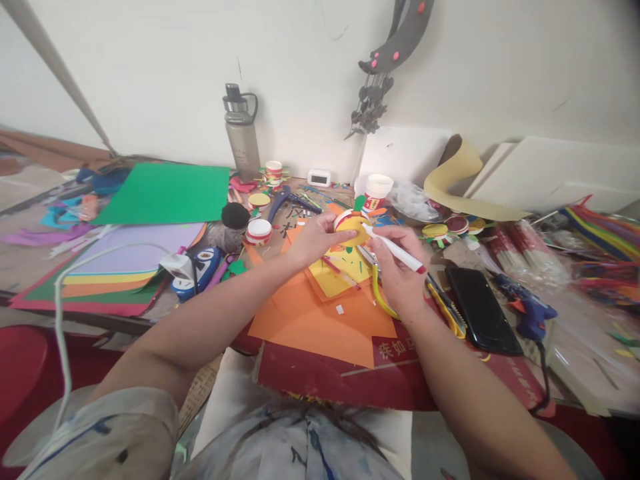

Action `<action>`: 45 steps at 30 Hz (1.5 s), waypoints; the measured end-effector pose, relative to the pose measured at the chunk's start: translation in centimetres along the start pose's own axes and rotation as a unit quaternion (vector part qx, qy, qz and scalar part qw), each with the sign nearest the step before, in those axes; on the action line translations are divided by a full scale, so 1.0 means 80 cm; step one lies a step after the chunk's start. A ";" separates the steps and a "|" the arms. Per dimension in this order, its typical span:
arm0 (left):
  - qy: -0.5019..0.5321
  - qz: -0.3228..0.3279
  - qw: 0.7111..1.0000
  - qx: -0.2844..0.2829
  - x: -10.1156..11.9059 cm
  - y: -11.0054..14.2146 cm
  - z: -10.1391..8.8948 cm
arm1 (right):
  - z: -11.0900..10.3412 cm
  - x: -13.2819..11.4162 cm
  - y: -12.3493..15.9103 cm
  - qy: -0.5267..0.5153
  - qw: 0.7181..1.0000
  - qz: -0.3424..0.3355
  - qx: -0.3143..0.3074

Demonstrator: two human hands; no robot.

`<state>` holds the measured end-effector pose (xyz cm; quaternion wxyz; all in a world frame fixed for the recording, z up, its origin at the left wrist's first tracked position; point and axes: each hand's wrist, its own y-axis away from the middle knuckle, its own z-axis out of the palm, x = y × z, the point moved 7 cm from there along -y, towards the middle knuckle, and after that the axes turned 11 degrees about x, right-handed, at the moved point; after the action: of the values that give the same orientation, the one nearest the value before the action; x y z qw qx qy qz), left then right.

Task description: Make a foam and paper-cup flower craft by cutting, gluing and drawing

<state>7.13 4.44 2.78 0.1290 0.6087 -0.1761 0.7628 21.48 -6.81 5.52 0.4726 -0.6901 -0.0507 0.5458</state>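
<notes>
Fingers of my left hand [320,239] are closed round a paper cup [356,228] with a yellow disc on its end and a green piece sticking up at the back. My right hand [400,267] grips a white marker [397,250] with a red end, its tip at the yellow disc. Both hands are over orange paper sheets [310,327] and a smaller yellow sheet [325,277]. A pencil [341,272] and green scraps lie on the yellow sheet. Scissors with yellow handles [381,293] are partly behind my right hand.
To the right lie a utility knife [445,303], a black phone [483,310] and a blue glue gun [525,307] with a cable. More paper cups [259,231] and a bottle [243,137] stand toward the wall. Coloured sheets [165,193] are stacked at left.
</notes>
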 end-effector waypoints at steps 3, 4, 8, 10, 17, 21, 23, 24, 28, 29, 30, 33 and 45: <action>-0.021 0.010 1.000 0.005 0.005 0.006 0.003 | -0.001 -0.001 0.003 -0.006 1.000 -0.007 -0.010; -0.030 0.012 0.999 0.008 0.006 0.008 0.003 | -0.001 -0.002 0.003 -0.009 1.000 -0.011 -0.014; -0.052 0.017 0.998 0.015 0.010 0.012 0.005 | 0.000 -0.007 0.005 -0.036 0.999 -0.024 -0.019; -0.058 0.012 0.998 0.011 0.007 0.012 0.007 | 0.000 -0.009 0.005 -0.051 0.998 -0.027 -0.008; -0.032 0.016 0.999 0.028 -0.002 0.010 0.007 | 0.004 -0.004 0.003 -0.020 0.999 -0.024 0.010; -0.035 -0.002 0.998 0.045 -0.004 0.014 0.007 | 0.004 -0.006 0.003 -0.015 0.999 -0.039 0.003; -0.024 -0.003 0.999 0.041 -0.002 0.016 0.009 | 0.004 -0.006 0.004 -0.010 0.999 -0.042 0.004; -0.021 -0.005 0.999 0.039 -0.002 0.017 0.009 | 0.004 -0.006 0.005 -0.007 0.999 -0.043 0.005; -0.041 -0.026 0.998 0.037 -0.003 0.020 0.010 | 0.003 -0.001 0.009 0.000 0.999 -0.043 0.007; -0.046 -0.031 0.998 0.037 -0.003 0.020 0.011 | 0.004 0.001 0.010 0.004 0.999 -0.041 0.002; -0.048 -0.036 0.998 0.037 -0.003 0.021 0.011 | 0.004 0.003 0.010 0.009 0.999 -0.040 -0.003; -0.036 -0.047 0.998 0.037 -0.001 0.022 0.014 | 0.004 0.006 0.012 0.026 0.999 -0.045 -0.006; -0.021 -0.033 0.999 0.007 -0.002 0.021 0.017 | -0.002 0.008 0.013 0.063 0.992 -0.104 0.012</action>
<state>7.69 2.30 2.70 0.1461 0.6309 -0.1531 0.7464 21.39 -7.09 4.30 0.5373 -0.7084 -0.0862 0.4495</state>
